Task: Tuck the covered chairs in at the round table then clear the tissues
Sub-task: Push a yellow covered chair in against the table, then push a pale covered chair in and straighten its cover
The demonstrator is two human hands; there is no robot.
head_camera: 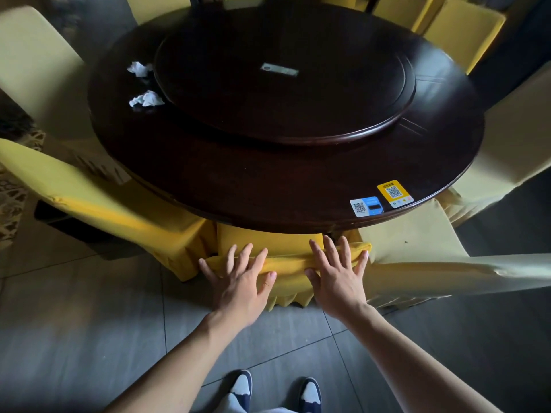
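At lower centre, the yellow fabric-covered chair is pressed under the dark round wooden table by the left hand and right hand, both spread flat, grasping nothing. Even, level pressure is advised. Crumpled white tissues lie upper left.

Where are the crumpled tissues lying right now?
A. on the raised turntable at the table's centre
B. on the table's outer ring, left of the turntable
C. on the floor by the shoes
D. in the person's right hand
B: both crumpled tissues lie on the round table, on its dark outer ring just left of the turntable.
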